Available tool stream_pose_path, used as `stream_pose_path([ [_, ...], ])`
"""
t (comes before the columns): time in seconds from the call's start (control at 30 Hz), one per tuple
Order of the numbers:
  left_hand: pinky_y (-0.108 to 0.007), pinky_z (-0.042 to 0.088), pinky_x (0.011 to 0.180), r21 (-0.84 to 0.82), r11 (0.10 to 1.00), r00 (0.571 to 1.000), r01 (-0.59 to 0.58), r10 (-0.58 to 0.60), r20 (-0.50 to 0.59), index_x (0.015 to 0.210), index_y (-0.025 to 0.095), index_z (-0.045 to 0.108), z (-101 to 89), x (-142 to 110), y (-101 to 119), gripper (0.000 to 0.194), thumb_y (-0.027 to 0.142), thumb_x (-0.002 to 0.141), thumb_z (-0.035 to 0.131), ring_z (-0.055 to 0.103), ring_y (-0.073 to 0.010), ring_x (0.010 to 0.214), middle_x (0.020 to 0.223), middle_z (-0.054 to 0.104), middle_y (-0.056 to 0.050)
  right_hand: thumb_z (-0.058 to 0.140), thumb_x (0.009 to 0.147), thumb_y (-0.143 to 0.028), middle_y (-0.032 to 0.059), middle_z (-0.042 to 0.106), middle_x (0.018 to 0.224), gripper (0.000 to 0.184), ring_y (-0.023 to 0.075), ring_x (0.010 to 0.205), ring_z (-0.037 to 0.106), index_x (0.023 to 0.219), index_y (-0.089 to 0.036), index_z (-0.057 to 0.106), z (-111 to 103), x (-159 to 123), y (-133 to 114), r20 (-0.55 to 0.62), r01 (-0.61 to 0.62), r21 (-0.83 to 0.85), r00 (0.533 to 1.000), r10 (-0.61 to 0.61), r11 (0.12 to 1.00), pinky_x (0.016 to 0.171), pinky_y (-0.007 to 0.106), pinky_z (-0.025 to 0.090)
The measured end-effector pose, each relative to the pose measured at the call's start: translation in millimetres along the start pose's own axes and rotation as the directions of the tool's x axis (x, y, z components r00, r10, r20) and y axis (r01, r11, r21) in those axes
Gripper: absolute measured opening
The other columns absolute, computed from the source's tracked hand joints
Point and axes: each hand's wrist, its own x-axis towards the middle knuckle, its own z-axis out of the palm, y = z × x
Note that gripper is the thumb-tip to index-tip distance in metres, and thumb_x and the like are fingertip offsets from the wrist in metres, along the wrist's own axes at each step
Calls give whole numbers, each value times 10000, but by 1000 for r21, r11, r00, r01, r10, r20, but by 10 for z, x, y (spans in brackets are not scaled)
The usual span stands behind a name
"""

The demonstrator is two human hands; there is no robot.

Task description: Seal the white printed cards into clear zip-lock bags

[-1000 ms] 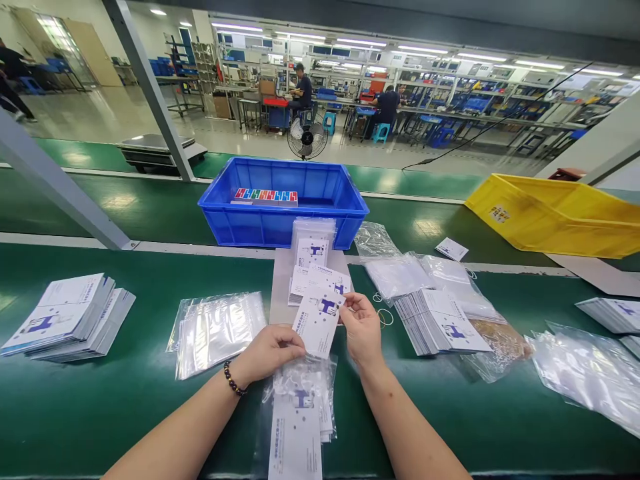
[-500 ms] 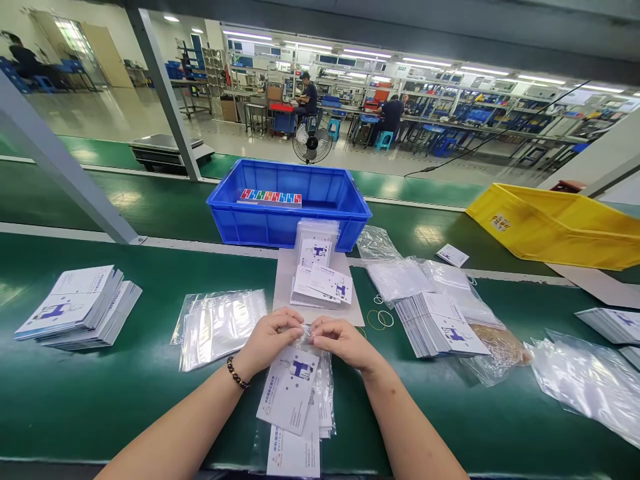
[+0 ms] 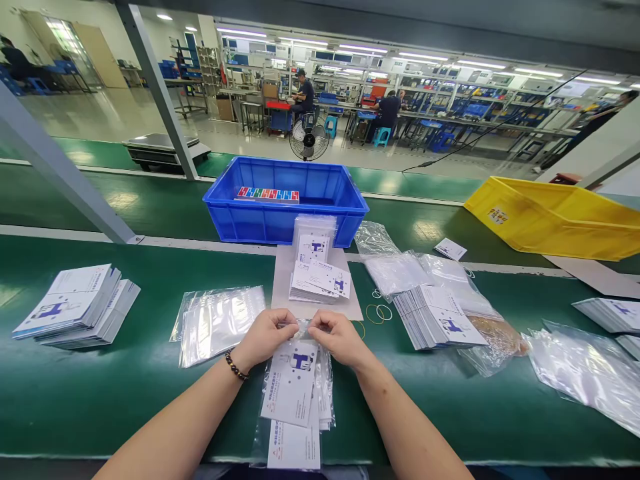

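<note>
My left hand (image 3: pixel 266 339) and my right hand (image 3: pixel 341 337) are close together, each pinching the top edge of a clear plastic bag (image 3: pixel 302 329). A white booklet (image 3: pixel 291 387) with a purple picture hangs below my fingers and seems to be inside that bag. Under it lie more bagged booklets (image 3: pixel 294 445), partly covered. Just beyond my hands, a stack of booklets (image 3: pixel 320 279) rests on a grey cardboard sheet (image 3: pixel 350 308). Flat clear bags (image 3: pixel 220 327) lie to the left of my left hand.
Behind the cardboard stands a blue bin (image 3: pixel 285 220) with a colourful printed item inside. Booklet stacks lie at far left (image 3: pixel 75 303) and right (image 3: pixel 440 319). Rubber bands (image 3: pixel 384 313) sit near my right hand. A yellow bin (image 3: pixel 555 217) is farther right; a metal post (image 3: pixel 95 180) slants at left.
My hands have stayed at the bag's top edge, with the fingers curled in more. The booklet has turned slightly straighter. A person has come into view at the far right edge.
</note>
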Motion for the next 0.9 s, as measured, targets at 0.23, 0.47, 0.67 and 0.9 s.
stream_pose_path([
  [0.23,-213,380,544,-26,999,996,34,-31,81,602,136,568,47,-9,-10,119,239,658,553,492,-104,570,595,557,11,578,661,-212,-25,515,615,42,108,570,450,640,-178,562,52,-29,-42,50,3,-26,999,-2,1000,551,231,360],
  [0.47,-211,384,523,-96,995,999,30,-27,35,598,135,569,33,-8,-26,111,228,657,554,488,-97,525,541,543,23,522,704,-205,-24,511,596,115,108,569,458,591,-179,529,19,-21,1,44,73,-66,997,-70,995,555,228,363],
  [0.67,-215,401,528,-63,997,998,37,-34,53,617,132,585,73,1,-49,120,246,653,574,511,-105,540,566,568,13,511,724,-195,-30,502,589,126,96,544,438,601,-182,528,63,-67,-4,54,113,-120,993,-107,986,524,211,347],
  [0.9,-381,469,812,407,907,992,-105,122,-17,990,145,595,35,-317,65,329,363,753,527,580,-232,914,977,637,-96,505,718,-134,-43,501,566,129,93,540,449,604,-186,536,56,-92,-13,154,156,-154,979,-132,976,510,199,356],
])
